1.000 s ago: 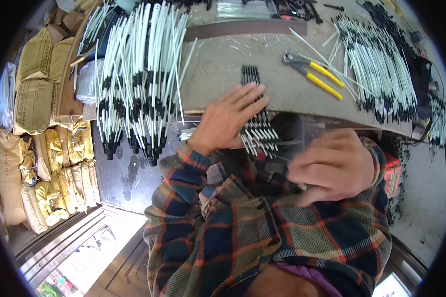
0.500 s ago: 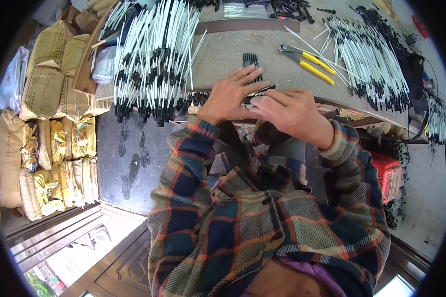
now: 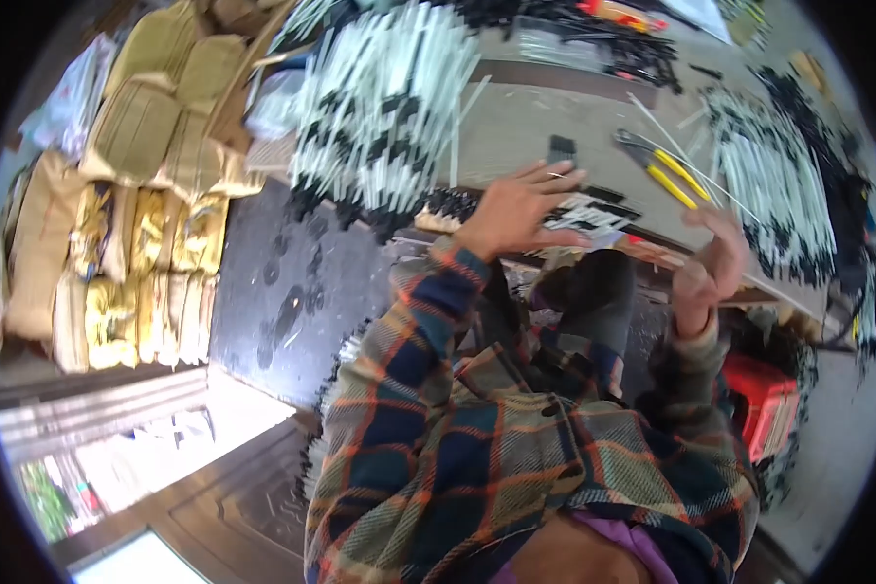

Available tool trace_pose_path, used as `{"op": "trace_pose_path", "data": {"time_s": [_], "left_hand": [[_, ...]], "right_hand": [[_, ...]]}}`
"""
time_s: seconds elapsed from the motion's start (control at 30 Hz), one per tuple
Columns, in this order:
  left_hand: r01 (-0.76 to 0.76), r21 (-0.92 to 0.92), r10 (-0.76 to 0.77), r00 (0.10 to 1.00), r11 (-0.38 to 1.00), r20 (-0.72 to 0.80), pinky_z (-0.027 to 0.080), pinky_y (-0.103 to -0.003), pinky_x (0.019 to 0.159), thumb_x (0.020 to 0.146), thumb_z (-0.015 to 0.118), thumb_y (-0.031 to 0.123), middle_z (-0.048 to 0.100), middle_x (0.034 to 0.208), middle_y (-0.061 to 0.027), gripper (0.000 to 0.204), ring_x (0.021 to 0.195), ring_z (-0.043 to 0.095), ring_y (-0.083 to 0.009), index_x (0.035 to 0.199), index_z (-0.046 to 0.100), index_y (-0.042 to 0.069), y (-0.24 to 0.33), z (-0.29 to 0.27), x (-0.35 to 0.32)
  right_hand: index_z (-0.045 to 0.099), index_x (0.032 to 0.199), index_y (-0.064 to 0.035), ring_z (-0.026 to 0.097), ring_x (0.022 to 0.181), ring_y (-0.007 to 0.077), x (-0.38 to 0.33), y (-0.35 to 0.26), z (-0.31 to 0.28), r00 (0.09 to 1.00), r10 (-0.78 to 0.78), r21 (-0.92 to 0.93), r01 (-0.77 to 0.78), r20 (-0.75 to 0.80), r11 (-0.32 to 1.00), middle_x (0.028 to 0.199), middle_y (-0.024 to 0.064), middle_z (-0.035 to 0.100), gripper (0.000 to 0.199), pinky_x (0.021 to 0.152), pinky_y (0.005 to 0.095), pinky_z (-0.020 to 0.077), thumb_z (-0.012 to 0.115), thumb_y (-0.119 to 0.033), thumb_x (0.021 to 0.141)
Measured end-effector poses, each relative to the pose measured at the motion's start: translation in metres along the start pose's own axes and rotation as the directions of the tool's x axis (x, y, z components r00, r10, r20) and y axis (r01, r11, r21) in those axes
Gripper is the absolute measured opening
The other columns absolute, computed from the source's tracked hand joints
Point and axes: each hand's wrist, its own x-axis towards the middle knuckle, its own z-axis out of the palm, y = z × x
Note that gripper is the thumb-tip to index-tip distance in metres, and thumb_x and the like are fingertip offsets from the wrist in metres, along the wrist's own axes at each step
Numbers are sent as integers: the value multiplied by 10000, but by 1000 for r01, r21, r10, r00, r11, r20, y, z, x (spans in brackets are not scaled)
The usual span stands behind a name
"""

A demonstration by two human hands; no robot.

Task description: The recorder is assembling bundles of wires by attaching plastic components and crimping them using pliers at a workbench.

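Observation:
My left hand (image 3: 521,212) lies flat at the table's front edge with its fingers stretched out and slightly apart. Just beyond its fingertips is a small row of black strips (image 3: 562,149). Beside its thumb and fingers, short black-and-white pieces (image 3: 599,212) lie side by side along the edge; part of them is under the hand. Farther right, my right hand (image 3: 714,258) is off the pieces, blurred, with fingers bent and thumb apart. Nothing shows in it. Cutting pliers with yellow handles (image 3: 674,177) lie just beyond it, next to a few loose white rods (image 3: 696,156).
A big pile of white rods with black ends (image 3: 384,107) hangs over the table's left front edge. Another such pile (image 3: 774,185) lies at the right. Clear packs (image 3: 560,47) and black parts sit at the back. Stacked brown sacks (image 3: 44,253) stand left; a red stool (image 3: 764,404) is at lower right.
My right hand has left the pieces beside my left hand and moved right, toward the pliers and right pile. My left hand stays at the edge strips. The whole view has shifted.

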Motion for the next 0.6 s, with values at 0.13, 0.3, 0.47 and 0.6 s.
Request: {"op": "trace_pose_path", "data": {"time_s": [0.13,0.3,0.47,0.6], "left_hand": [[-84,18,84,996,996,-18,341,-359,1007,696,611,540,502,1246,-100,701,1177,443,-262,1224,501,92,-6,4,0],[-2,24,2,1000,1000,10,349,-374,1000,694,637,437,460,1282,-102,625,1167,449,-268,1217,502,124,-8,3,-9],[40,-190,-30,998,981,54,306,-380,1029,682,687,339,536,1191,-100,621,1189,431,-272,1224,493,105,9,-9,6],[-110,-429,121,993,897,-2,446,-359,840,633,749,178,616,1007,-119,412,949,578,-285,997,605,48,59,-14,25]], "right_hand": [[394,1227,11,461,1100,227,-48,14,49,809,515,109,-561,284,821,1150,110,493,808,942,344,362,805,-236,576],[528,1103,9,524,998,180,-22,14,93,711,437,491,-700,551,519,1024,72,573,512,860,311,421,745,-141,664],[603,989,3,579,904,138,-30,23,81,835,354,481,-536,421,694,935,61,636,217,767,284,463,617,-58,782],[612,995,6,581,984,225,19,-39,14,904,165,381,-324,393,866,1046,116,628,212,852,330,432,554,-60,802]]}}
